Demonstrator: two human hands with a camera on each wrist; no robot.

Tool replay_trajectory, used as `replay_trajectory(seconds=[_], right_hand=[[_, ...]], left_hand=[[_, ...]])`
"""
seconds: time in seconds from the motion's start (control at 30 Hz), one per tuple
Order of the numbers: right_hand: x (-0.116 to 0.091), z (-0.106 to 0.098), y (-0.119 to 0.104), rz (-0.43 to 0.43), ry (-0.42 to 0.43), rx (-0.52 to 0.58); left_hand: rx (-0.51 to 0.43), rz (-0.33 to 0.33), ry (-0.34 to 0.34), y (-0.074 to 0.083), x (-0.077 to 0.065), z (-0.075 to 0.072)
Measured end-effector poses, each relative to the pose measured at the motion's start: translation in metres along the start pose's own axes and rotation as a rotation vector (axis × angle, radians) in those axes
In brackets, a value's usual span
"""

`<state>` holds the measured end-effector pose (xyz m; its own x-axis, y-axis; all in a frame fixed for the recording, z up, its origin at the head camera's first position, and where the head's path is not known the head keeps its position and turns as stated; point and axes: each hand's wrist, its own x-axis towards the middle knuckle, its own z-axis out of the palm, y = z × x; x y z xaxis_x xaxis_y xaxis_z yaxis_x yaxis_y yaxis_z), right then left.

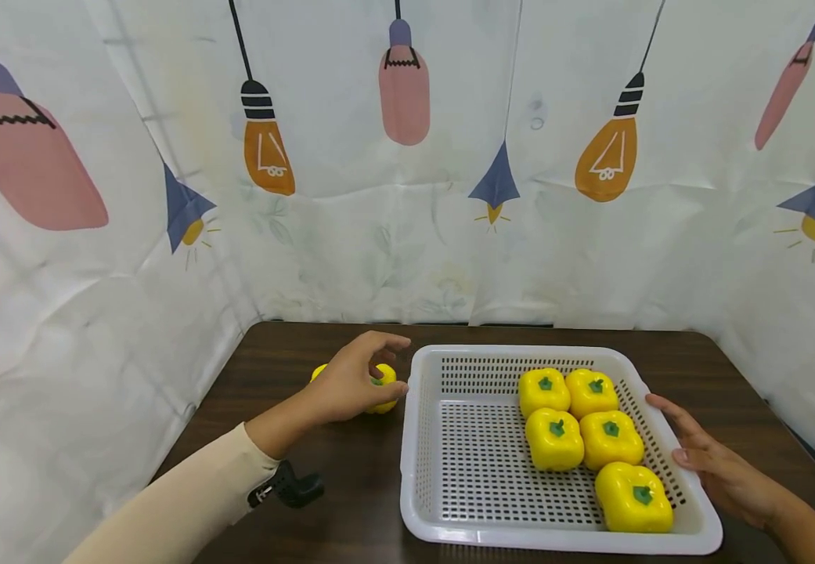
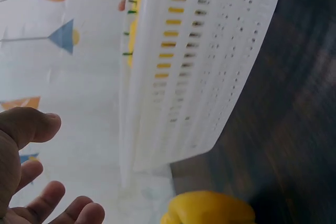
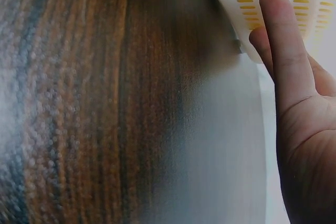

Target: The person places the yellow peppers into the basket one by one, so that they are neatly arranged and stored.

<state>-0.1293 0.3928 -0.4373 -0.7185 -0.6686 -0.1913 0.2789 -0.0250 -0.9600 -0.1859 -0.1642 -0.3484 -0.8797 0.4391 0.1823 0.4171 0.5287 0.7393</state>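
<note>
In the head view my left hand (image 1: 351, 380) hovers at the basket's left side, thumb and fingers apart with nothing between them. Partly hidden behind it are yellow bell peppers (image 1: 384, 376) on the table; one pepper (image 2: 210, 208) also shows low in the left wrist view. The white plastic basket (image 1: 421, 470) has several yellow bell peppers (image 1: 553, 440) with green stems grouped in its right part. My right hand (image 1: 727, 470) rests against the basket's right rim. Its fingers (image 3: 289, 45) lie fairly straight along the perforated outer wall in the right wrist view.
The dark wood-grain table (image 1: 273, 360) carries everything. White cloth (image 1: 351, 258) printed with lamps and bulbs hangs behind it and along both sides. A black strap mount (image 1: 294, 486) sticks out from the left wrist.
</note>
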Motion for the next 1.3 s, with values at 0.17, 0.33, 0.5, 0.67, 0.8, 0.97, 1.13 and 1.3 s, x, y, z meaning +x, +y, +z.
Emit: replay_trajectory(seconds=[0.17,0.33,0.5,0.67,0.8,0.97,1.13,1.3], right_hand=[[0.000,0.000,0.000,0.007,0.008,0.001],[0.000,0.000,0.000,0.009,0.012,-0.009],[0.000,0.000,0.000,0.012,0.025,-0.021],[0.000,0.000,0.000,0.017,0.032,-0.018],[0.000,0.001,-0.001,0.019,0.029,-0.017],[0.000,0.001,-0.001,0.008,0.004,-0.005],[0.000,0.001,0.001,0.001,-0.001,0.004],[0.000,-0.001,0.002,0.004,0.002,-0.002]], left_hand=[[-0.015,-0.028,0.013,-0.013,-0.004,-0.014],[-0.012,-0.037,0.014,-0.028,-0.010,-0.026],[0.021,-0.053,0.009,-0.044,-0.018,-0.038],[-0.001,-0.072,-0.016,-0.060,-0.023,-0.047],[-0.036,-0.071,-0.050,-0.072,-0.026,-0.053],[0.000,-0.072,-0.058,-0.082,-0.030,-0.056],[0.047,-0.082,-0.048,-0.092,-0.033,-0.058],[0.040,-0.085,-0.059,-0.103,-0.037,-0.059]])
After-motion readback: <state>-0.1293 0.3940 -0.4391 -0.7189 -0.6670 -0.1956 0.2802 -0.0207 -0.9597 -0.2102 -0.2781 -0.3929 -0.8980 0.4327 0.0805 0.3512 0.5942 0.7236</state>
